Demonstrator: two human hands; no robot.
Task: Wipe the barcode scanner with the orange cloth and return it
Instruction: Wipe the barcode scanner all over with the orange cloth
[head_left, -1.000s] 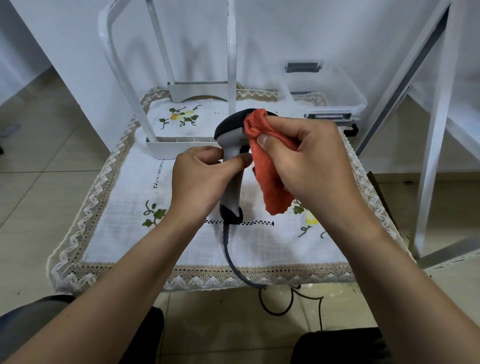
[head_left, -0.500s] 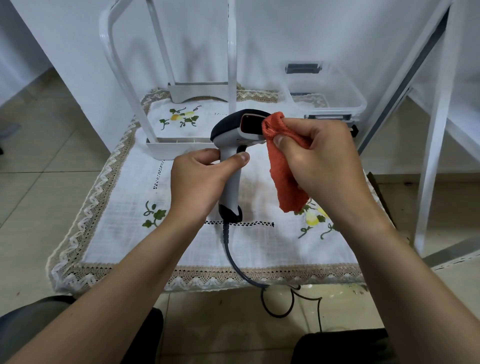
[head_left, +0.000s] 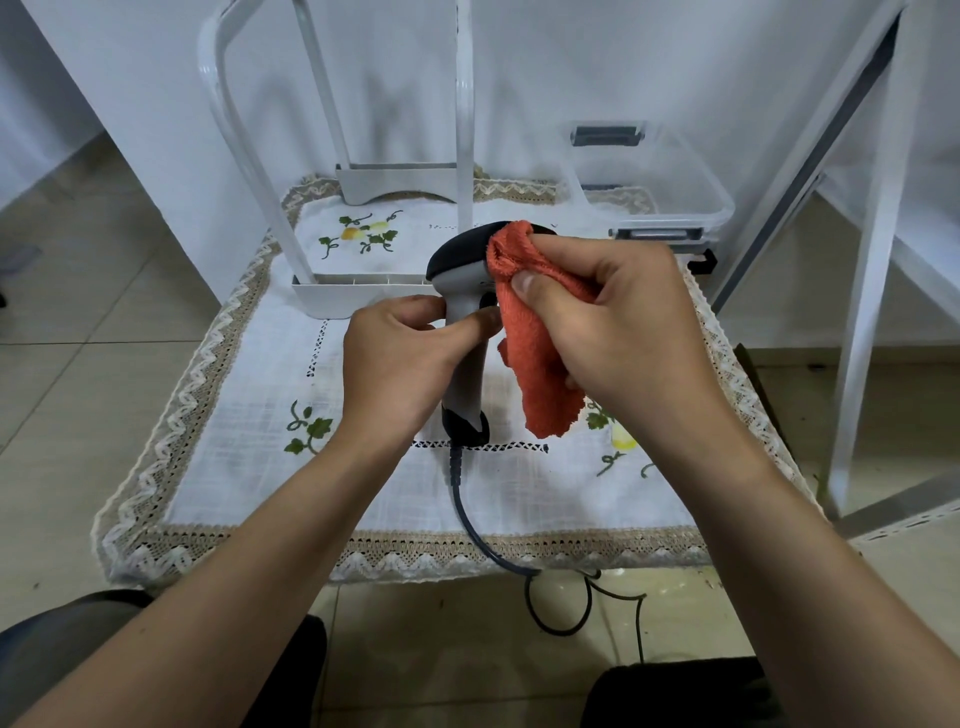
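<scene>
A grey and black barcode scanner (head_left: 461, 270) is held upright above the white embroidered tablecloth (head_left: 249, 415). My left hand (head_left: 400, 364) grips its grey handle. My right hand (head_left: 618, 322) pinches the orange cloth (head_left: 540, 374) and presses its upper fold against the scanner's head, hiding the front window. The rest of the cloth hangs down beside the handle. A dark cable (head_left: 470, 525) runs from the handle's base over the table's front edge to the floor.
A white frame stand (head_left: 358, 296) rises behind the scanner on the cloth. A clear plastic box (head_left: 654, 182) sits at the back right. White shelf legs (head_left: 862, 322) stand to the right. Tiled floor surrounds the small table.
Half a second ago the cloth was off to the right and the scanner's window showed. My right hand has moved left, putting the cloth back over the head. The left hand stays on the handle.
</scene>
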